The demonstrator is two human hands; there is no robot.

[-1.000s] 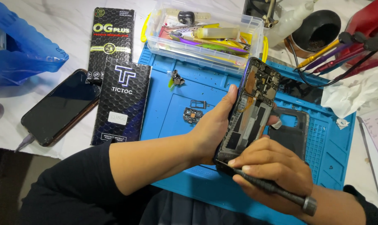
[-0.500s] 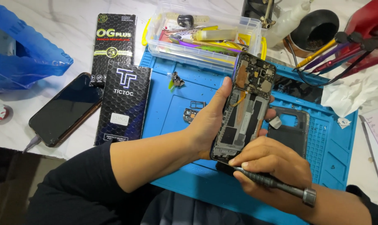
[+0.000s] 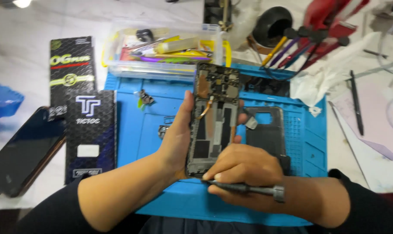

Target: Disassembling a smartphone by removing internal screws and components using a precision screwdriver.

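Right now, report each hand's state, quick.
Left hand: closed around the opened smartphone, holding it up.
Right hand: closed on a dark screwdriver at the phone's lower edge.

The left hand (image 3: 177, 138) is curled in a grip, thumb pointing up. The right hand (image 3: 244, 173) is a loose fist, fingers pinched together.

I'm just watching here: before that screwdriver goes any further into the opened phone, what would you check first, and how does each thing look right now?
1. Left hand grips the opened phone firmly: ok.
2. Right hand holds the screwdriver securely: ok.
3. Screwdriver tip seated on a screw: cannot tell, the fingers hide it.
4. Phone is over the blue mat: ok.
5. Small loose part lies apart on the mat: ok.
6. Removed back cover lies beside the phone: ok.
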